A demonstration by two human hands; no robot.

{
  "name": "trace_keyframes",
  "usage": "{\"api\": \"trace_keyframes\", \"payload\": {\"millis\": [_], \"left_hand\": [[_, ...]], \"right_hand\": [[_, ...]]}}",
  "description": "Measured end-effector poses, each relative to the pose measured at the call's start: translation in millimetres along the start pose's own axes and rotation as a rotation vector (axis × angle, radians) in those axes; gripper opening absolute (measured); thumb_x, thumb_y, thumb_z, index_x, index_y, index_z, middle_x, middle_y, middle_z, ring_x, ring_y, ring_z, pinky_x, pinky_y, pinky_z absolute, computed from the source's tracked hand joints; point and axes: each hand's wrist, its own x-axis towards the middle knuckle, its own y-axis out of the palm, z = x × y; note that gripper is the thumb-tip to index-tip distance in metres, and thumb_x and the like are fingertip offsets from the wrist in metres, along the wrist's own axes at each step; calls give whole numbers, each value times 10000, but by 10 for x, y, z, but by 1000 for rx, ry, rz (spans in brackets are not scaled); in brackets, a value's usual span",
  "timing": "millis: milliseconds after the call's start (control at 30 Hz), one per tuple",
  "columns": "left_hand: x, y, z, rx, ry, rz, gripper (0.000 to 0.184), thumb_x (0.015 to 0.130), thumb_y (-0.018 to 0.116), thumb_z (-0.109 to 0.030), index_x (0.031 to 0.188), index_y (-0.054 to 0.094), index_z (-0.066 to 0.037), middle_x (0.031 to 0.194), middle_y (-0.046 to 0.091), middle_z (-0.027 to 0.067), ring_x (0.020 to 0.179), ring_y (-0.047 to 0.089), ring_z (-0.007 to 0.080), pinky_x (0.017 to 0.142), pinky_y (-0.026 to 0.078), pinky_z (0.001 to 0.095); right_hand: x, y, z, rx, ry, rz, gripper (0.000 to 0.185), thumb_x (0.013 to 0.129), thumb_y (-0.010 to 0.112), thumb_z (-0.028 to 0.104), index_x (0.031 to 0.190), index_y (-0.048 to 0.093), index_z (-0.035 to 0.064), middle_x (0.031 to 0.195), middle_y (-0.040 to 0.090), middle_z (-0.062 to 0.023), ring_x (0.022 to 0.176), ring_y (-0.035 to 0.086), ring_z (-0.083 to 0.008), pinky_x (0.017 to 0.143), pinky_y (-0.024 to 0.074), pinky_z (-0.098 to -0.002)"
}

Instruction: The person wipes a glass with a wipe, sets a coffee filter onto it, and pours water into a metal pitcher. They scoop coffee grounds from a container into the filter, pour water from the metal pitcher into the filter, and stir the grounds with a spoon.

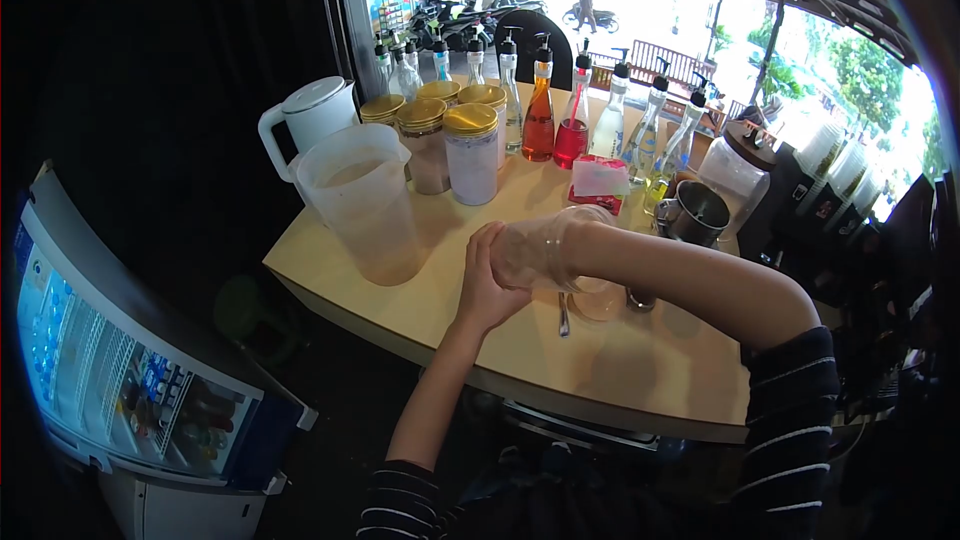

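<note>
A clear plastic jar point(545, 278) is tipped on its side above the front of the table. My left hand point(484, 287) grips its closed end, fingers wrapped round the base. My right forearm reaches in through the mouth, and my right hand point(522, 248) shows only dimly through the plastic, so its fingers cannot be made out. Below the jar, a metal spoon point(564, 318) lies on the tabletop, beside a small dark cup or glass point(640, 300) partly hidden by my right arm.
A tall frosted pitcher point(365, 220) stands left on the table point(460, 340), near a white lidded jug point(318, 110). Behind are gold-lidded jars point(472, 160) and several pump bottles point(539, 115). A steel pitcher point(695, 215) and a lidded glass jar point(735, 175) stand right.
</note>
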Motion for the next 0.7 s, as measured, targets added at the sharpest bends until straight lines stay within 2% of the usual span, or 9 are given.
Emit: {"api": "trace_keyframes", "payload": {"millis": [67,133,167,233,367,467,567,633,700], "left_hand": [[-6,10,24,-3,10,17,880,538,739,-63,1329,352,-78,1288,408,144,1233,410,334,1039,374,405],[-3,10,17,-5,23,33,883,536,739,-61,1329,352,-78,1287,408,142,1232,411,331,1039,374,402],[-6,2,2,-18,6,24,884,535,738,-57,1330,352,-78,1286,409,142,1231,412,331,1040,373,402],[-2,-5,-10,-31,-10,16,885,535,737,-53,1331,352,-77,1284,410,142,1230,413,331,1041,371,401],[-10,-5,-13,-20,-26,-27,884,540,737,-59,1334,350,-76,1279,411,145,1225,418,333,1035,375,409],[-13,0,0,-36,-21,-22,883,543,738,-68,1335,349,-76,1279,411,146,1223,420,332,1030,378,413],[-14,0,-2,-25,-12,-25,882,543,737,-72,1336,348,-77,1279,411,147,1222,421,332,1027,379,415],[-14,-1,2,-19,-17,-25,882,543,735,-72,1336,348,-78,1278,412,149,1221,422,332,1027,379,415],[-13,5,18,-29,-31,-25,886,541,734,-73,1338,347,-81,1274,416,150,1220,422,334,1027,379,414]], "right_hand": [[-194,-5,2,38,-92,7,369,860,473,349,1145,571,135,1190,547,-35,1082,503,-211,956,388,-392],[10,185,-57,-338,-301,-363,71,813,562,103,850,617,76,862,606,4,737,565,-153,632,482,-328],[-30,147,-33,-337,-298,-364,71,813,562,103,850,617,76,862,606,4,737,565,-153,632,482,-328],[-107,62,8,208,25,-267,344,858,435,332,955,642,76,928,612,-81,850,556,-234,837,439,-413],[-455,-66,50,38,3,-276,228,863,596,216,1081,626,156,1060,609,13,940,567,-131,836,467,-285],[-473,-148,118,64,96,-158,283,883,576,266,1150,613,180,1107,593,13,976,563,-123,896,434,-261],[-11,57,-47,-484,-172,3,368,861,421,350,956,634,66,880,588,-90,771,520,-262,841,433,-362],[110,211,-143,-27,-1,-221,255,888,544,286,1092,624,155,1061,600,5,934,567,-122,860,449,-264],[35,159,-113,13,-20,-251,249,882,550,287,1074,628,150,1039,604,0,917,569,-129,846,452,-270]]}}
